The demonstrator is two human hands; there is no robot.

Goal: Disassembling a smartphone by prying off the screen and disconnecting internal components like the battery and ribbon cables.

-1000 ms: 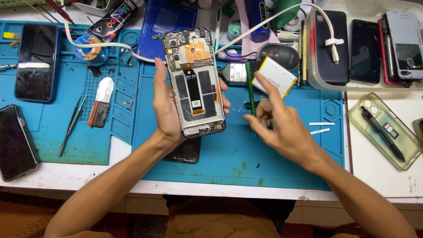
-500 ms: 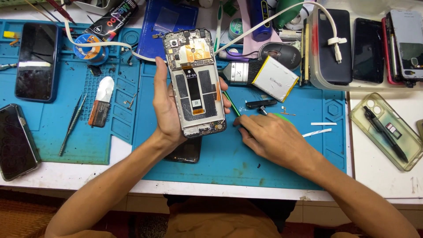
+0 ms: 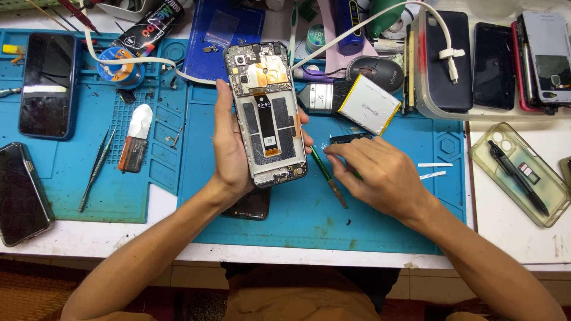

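Blue repair mat [image 3: 380, 226] covered the bench, its upper clutter cut off at the edge. Left hand [image 3: 229, 154] clasped the opened phone [image 3: 269, 113] upright. Right hand [image 3: 380, 175] pressed a green tool [image 3: 326, 173] down (fingertip grip hidden).

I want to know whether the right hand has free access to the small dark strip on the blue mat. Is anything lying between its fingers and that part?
Nothing visible does. The right hand has its fingertips right at the small dark strip on the blue mat. A green-handled tool lies partly under that hand, beside the strip, not across it.
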